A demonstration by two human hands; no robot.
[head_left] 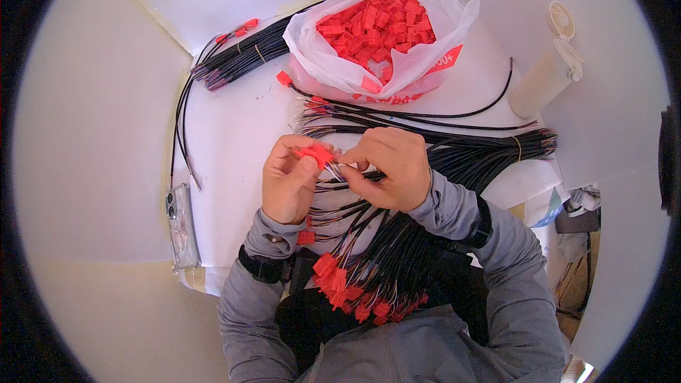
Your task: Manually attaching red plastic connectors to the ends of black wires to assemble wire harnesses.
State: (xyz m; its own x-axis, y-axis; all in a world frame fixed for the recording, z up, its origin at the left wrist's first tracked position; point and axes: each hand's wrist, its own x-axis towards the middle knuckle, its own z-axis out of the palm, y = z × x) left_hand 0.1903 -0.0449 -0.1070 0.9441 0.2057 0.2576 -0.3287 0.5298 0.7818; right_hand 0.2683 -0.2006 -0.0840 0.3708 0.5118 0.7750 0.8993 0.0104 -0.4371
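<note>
My left hand (289,183) pinches a red plastic connector housing (316,154) between thumb and fingers, above the white table. Close on its right, my right hand (392,169) has thumb and forefinger pressed together on the thin coloured wires (335,170) at the connector's edge. Whether the wire ends sit inside the housing is too small to tell. Under and beside my hands spreads a bundle of black cables (489,149), tied near its right end. More cables with red connectors (340,287) on their ends hang over the near table edge toward my lap.
A white plastic bag (312,50) full of red connectors (379,23) stands at the back. Behind on the left lies another tied black cable bundle (241,57). A phone (184,227) rests at the left edge. A beige lidded bottle (540,81) stands at the right.
</note>
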